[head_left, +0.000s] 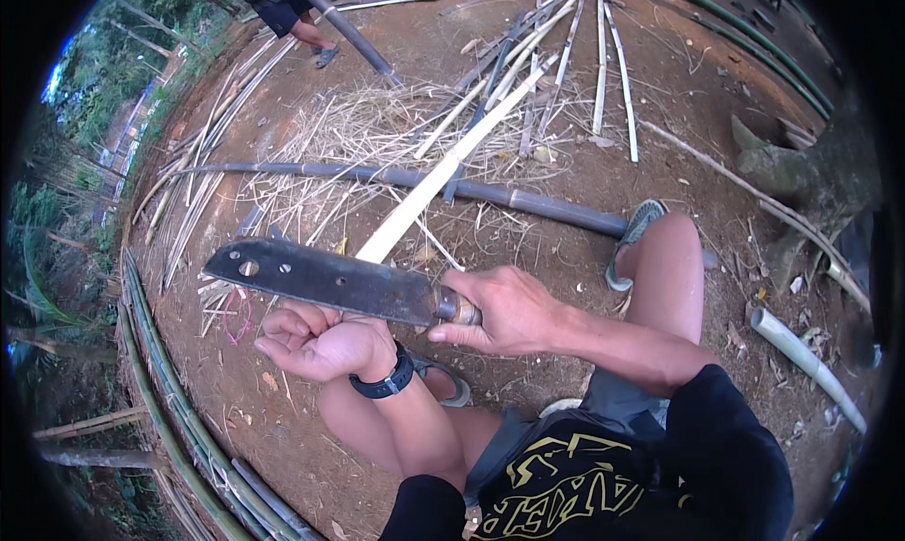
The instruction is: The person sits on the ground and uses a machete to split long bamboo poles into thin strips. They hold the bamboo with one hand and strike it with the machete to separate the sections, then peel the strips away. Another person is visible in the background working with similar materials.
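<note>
My right hand [509,310] is closed around the handle of a machete [320,275], its wide dark blade pointing left, with several holes near the tip. Behind that blade runs a pale split bamboo strip [415,204], sloping away from me toward the far pile. My left hand [320,343], palm up with fingers curled, is just below the blade, where the strip's near end goes out of sight. The fingers appear closed on this strip, though the blade hides the grip itself.
A dark bamboo pole [471,190] lies crosswise beyond my hands, with shavings [320,131] around it. More split strips [601,70] lie at the far side. Green poles [179,400] line the left, and a tree base [801,173] stands right. Another person [283,13] is at far left.
</note>
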`<state>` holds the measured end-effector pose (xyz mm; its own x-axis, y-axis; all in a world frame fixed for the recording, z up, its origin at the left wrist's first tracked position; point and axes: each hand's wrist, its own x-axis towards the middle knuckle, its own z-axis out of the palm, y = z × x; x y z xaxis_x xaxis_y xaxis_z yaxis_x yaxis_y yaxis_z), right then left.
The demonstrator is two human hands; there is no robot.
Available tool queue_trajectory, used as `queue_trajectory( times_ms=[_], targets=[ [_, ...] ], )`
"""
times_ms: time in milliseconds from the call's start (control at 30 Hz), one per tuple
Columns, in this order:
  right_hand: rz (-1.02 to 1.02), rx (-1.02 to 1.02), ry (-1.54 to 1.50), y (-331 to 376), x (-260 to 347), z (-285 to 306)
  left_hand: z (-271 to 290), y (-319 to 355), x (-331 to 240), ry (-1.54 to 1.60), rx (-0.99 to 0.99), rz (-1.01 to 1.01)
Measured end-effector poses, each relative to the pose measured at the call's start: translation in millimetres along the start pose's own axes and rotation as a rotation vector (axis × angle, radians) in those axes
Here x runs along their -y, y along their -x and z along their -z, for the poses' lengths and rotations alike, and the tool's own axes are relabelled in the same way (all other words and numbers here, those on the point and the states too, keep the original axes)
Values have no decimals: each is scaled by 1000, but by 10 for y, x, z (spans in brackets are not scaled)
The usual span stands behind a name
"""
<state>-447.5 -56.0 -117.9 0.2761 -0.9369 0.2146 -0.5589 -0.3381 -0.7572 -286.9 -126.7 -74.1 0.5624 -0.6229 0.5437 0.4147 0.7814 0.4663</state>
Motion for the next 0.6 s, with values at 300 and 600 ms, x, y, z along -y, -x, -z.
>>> queue_trajectory(
  times_ms=[300, 600],
  targets=[
    [-104, 60, -14, -83, -258, 194, -82, 21, 68, -2, -54, 47],
    [-148, 120, -2, -131, -279, 325, -56, -49, 23, -9, -31, 25]
  ],
)
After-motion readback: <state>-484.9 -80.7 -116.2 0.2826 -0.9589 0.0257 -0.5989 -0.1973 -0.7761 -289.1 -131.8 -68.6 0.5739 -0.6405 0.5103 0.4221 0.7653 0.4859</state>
